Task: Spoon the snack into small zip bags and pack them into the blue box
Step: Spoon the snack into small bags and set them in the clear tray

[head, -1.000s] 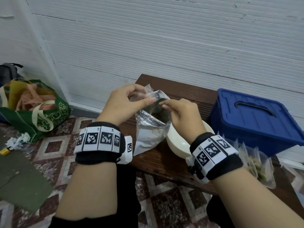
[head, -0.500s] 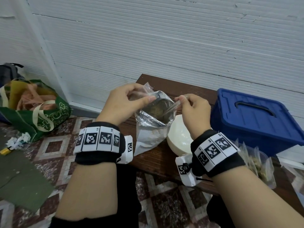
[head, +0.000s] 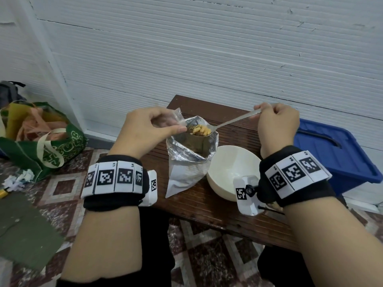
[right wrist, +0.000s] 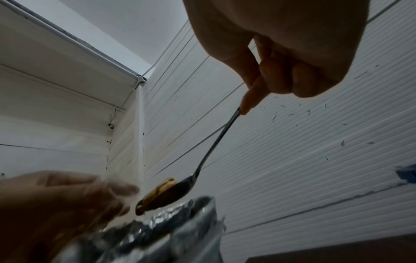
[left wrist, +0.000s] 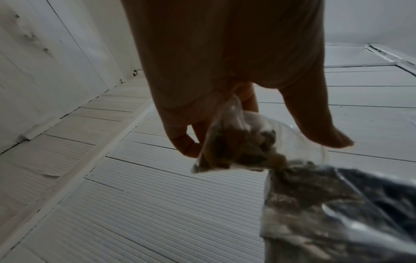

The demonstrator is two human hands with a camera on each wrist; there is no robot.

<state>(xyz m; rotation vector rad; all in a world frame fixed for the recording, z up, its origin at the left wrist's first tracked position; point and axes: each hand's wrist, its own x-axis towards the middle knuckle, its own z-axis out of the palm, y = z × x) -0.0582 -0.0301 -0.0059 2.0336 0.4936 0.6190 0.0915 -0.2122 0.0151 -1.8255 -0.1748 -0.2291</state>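
A silver foil snack pouch (head: 187, 160) stands open on the brown wooden table (head: 209, 204). My left hand (head: 145, 129) pinches a small clear zip bag (head: 178, 117) just above the pouch's left rim; the left wrist view shows the zip bag (left wrist: 243, 140) holding some snack pieces. My right hand (head: 275, 121) grips the handle end of a metal spoon (head: 232, 121), whose bowl carries a heap of tan snack (head: 200, 130) over the pouch mouth, right at the zip bag's opening. The spoon (right wrist: 202, 160) slants down to the left. The blue box (head: 331, 156), lid closed, sits at the right.
A white bowl (head: 232, 172) stands on the table between the pouch and the blue box. A green tote bag (head: 41, 141) lies on the tiled floor at the left, with crumpled paper (head: 18, 179) beside it. A white ribbed wall runs behind the table.
My right hand has drawn back up and to the right, lifting the spoon out of the pouch with a load of snack. The left hand has kept the zip bag in place.
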